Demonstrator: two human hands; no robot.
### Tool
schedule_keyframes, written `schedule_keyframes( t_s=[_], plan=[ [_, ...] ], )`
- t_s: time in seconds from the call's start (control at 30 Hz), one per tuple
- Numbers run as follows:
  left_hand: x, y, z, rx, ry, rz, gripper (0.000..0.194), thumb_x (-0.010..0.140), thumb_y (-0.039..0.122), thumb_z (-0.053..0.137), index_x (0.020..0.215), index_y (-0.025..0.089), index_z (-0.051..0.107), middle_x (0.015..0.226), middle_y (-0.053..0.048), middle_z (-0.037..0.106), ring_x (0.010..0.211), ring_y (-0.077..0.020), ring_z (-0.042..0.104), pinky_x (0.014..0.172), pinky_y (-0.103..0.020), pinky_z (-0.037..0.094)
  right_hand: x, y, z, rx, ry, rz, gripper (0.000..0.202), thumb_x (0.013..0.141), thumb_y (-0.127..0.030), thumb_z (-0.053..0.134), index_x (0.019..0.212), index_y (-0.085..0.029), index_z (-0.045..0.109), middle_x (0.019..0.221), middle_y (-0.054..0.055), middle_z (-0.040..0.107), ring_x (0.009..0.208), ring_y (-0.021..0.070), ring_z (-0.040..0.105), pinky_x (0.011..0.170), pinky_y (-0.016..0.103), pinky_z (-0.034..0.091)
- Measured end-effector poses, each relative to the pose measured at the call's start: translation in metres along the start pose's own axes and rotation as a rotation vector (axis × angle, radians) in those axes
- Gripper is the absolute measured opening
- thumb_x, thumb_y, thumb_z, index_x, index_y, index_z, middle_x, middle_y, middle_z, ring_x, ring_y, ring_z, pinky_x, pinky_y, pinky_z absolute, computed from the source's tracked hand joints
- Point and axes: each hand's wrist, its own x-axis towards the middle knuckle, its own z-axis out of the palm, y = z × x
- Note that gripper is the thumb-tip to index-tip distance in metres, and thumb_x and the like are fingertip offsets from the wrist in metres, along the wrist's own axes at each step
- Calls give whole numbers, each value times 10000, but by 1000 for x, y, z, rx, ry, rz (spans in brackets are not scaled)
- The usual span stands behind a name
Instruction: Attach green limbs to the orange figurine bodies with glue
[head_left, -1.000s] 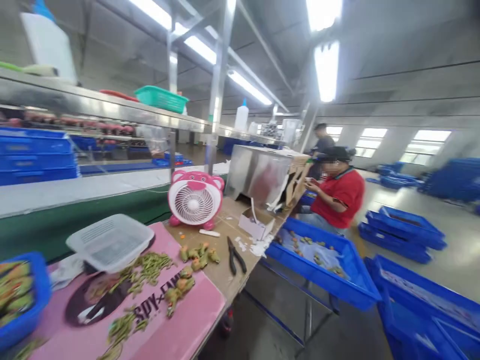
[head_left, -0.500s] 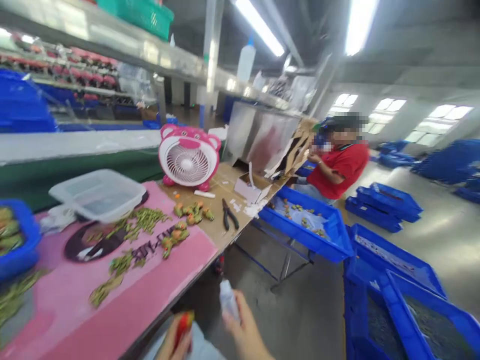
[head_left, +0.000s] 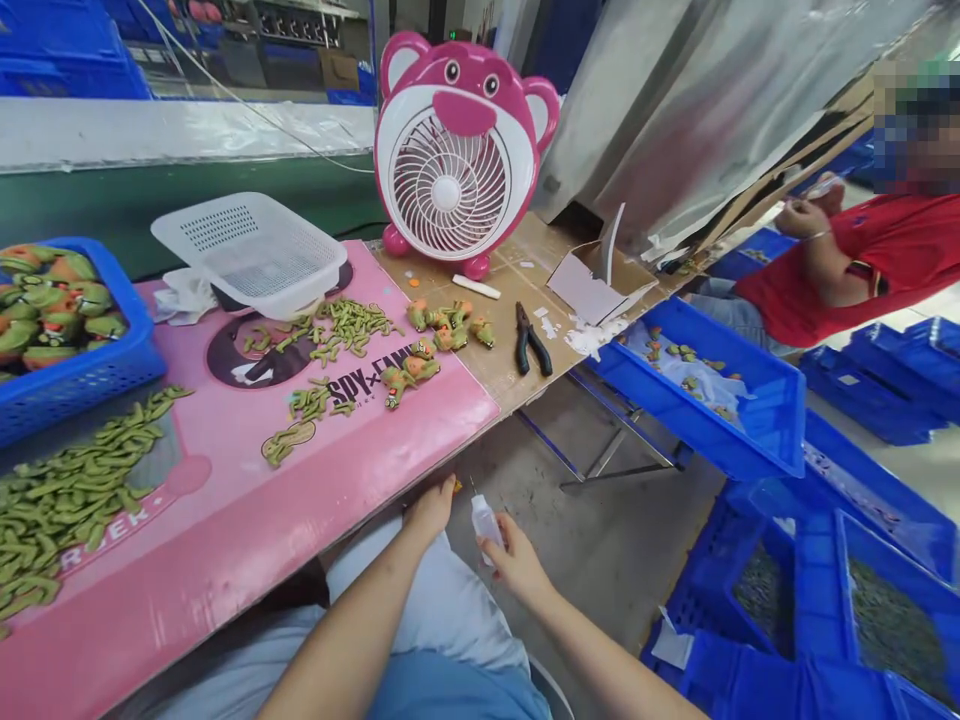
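Note:
My right hand (head_left: pixel 516 562) is wrapped round a small white squeeze bottle (head_left: pixel 486 522) with a thin needle tip pointing up. It hangs over my lap, beyond the table's front edge. Just left of it, my left hand (head_left: pixel 431 510) is closed on a small piece (head_left: pixel 457 485), of which only an orange-yellow bit shows past the fingers. The needle tip is close to that piece but apart from it. On the table, small green and orange figures (head_left: pixel 411 376) lie in a cluster near loose green strips (head_left: pixel 352 322).
A pink bear-shaped fan (head_left: pixel 469 112) stands at the back. Black-handled pliers (head_left: pixel 531 345) lie near the edge. A white basket (head_left: pixel 259 250), a blue basket (head_left: pixel 142 350) of figures and a pile of green strips (head_left: pixel 90 490) are left. Blue trays (head_left: pixel 705 440) and a person in red (head_left: pixel 825 270) are right.
The view has tilted down and come closer to the table. My hands have come nearer each other, and the red part of the left hand's piece is now hidden.

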Motion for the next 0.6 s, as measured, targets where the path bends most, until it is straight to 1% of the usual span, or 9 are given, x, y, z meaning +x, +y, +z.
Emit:
schedule_keyframes(
  t_s=[0.07,0.17,0.33,0.6],
  plan=[
    [-1,0,0,5,-42,-4,266,851,297,512,1081,169,550,1105,-73,579,913,-213,587,764,-415,494,0,-2,0,-33,-11,29,60,820,-107,517,866,-130,486,674,-53,492,490,45,481,395,144,356],
    [-3,3,-1,18,-67,-7,265,850,298,514,1077,166,551,1103,-73,580,917,-215,586,768,-418,491,0,-4,0,-75,-20,56,60,848,-131,512,906,-121,508,680,-50,504,486,41,480,395,143,371],
    [-3,5,-2,20,-73,-3,263,851,296,511,1080,172,551,1114,-75,576,924,-215,583,774,-419,489,3,-4,0,-120,-14,68,96,858,-168,517,941,-120,521,729,-33,531,512,45,497,428,156,416],
    [-1,3,0,23,-72,-11,280,850,294,515,1101,172,538,1127,-79,569,932,-217,581,777,-425,488,6,2,3,-145,-6,64,125,867,-212,512,951,-120,527,737,-26,544,515,49,505,433,164,425]
  ],
)
